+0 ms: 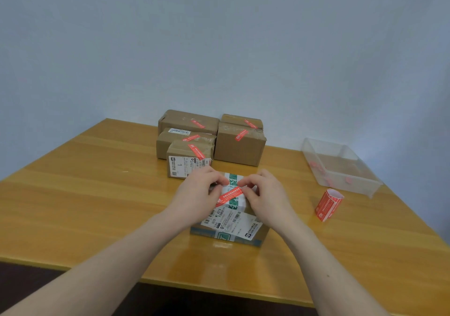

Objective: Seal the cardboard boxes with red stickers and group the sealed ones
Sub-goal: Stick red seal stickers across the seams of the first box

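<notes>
Both hands rest on the near box (229,215) at the table's (97,206) middle: the left hand (197,193) and right hand (265,196) have fingers curled, fingertips pressing or perhaps pinching the upper end of a red sticker (227,196) lying slantwise across its top. Behind it five stickered boxes (209,140) sit grouped together. To the right stand a sticker roll (328,204) and, farther back, a clear bin (341,167) holding red scraps.
</notes>
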